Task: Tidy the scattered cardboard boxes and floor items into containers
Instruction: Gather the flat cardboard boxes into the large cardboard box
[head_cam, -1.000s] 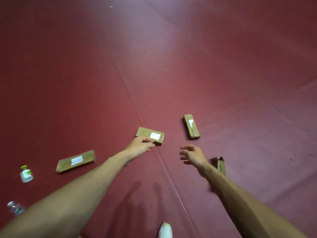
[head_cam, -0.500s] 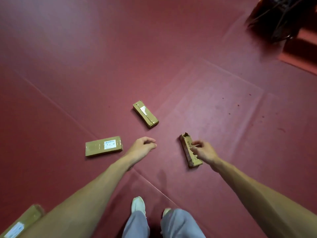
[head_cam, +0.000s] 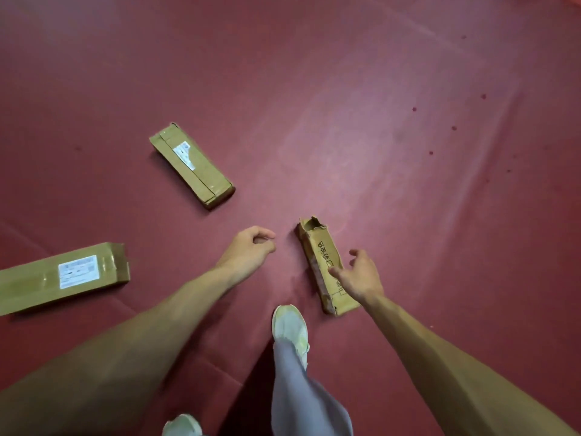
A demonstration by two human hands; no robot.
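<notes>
Cardboard everywhere. Fingers on the right hand [head_cam: 361, 278] are spread loose over the torn box [head_cam: 317, 247], gripping nothing; can't tell if they touch it. Left hand [head_cam: 248, 251], just left of that box, is loosely curled and empty. Taped box [head_cam: 191, 165] lies up-left of it, labelled box [head_cam: 63, 276] far left, shoe [head_cam: 289, 328] just below.

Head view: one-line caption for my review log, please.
Right hand reaches over a torn cardboard box on red floor; left hand empty; two labelled boxes nearby.

Open floor [head_cam: 361, 136] btwn torn box [head_cam: 320, 253] & far labelled box [head_cam: 191, 165]; shoe [head_cam: 289, 328] crowds torn box's near end.
</notes>
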